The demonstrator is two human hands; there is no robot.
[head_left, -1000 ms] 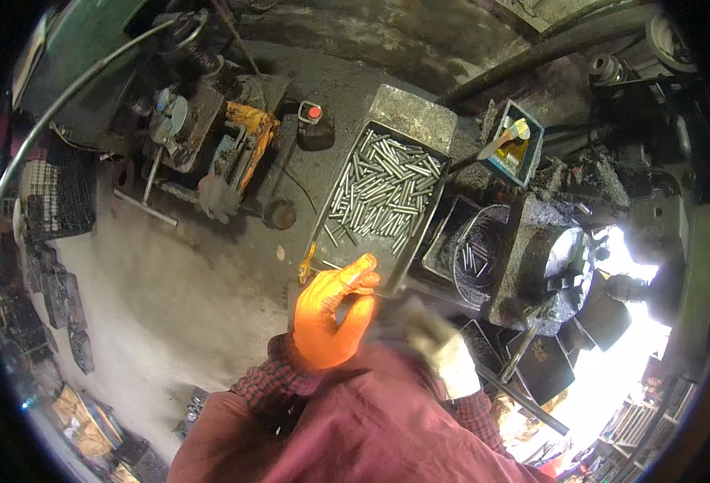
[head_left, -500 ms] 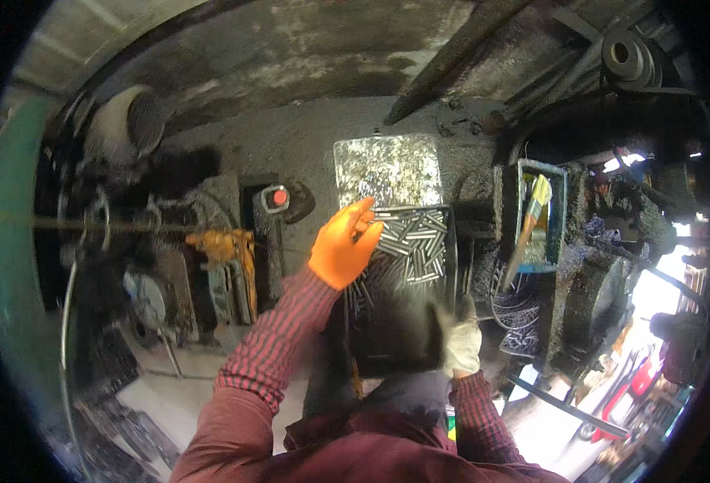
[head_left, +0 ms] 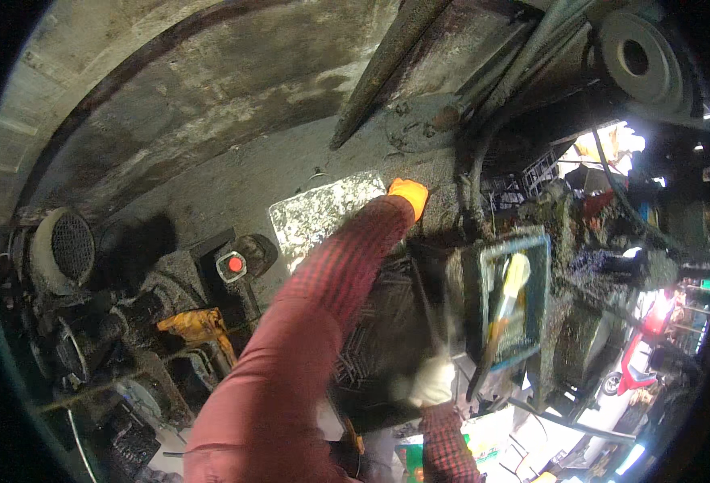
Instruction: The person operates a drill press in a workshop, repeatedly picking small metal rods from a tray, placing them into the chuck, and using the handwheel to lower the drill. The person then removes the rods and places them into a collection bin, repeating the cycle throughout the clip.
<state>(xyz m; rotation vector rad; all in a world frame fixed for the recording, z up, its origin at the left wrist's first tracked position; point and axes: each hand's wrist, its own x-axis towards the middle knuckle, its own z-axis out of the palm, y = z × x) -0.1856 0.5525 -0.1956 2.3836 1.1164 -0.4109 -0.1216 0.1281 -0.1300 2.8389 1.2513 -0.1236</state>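
Note:
My left hand (head_left: 409, 196), in an orange glove, is stretched far forward beside the right edge of a pale, speckled metal sheet (head_left: 323, 209). Its fingers are out of sight, and the forearm crosses over part of the sheet. Below that arm is a dark tray (head_left: 395, 390) with short metal pins (head_left: 363, 342) in it, dim and partly covered by the sleeve. My right hand (head_left: 434, 381), in a whitish glove, is at the tray's near right corner. Motion smears its fingers, so its grip does not show.
To the right stands a blue-rimmed box (head_left: 544, 282) with a brush (head_left: 509, 290) leaning in it. A red button (head_left: 235, 264) and a yellowish grimy cloth or glove (head_left: 198, 326) are on the machine at left. A thick bar (head_left: 387, 72) slants down from above.
My left hand has gone from above the pins to farther forward and right. The whole view has turned and shifted. My right hand stays by the tray's near right side.

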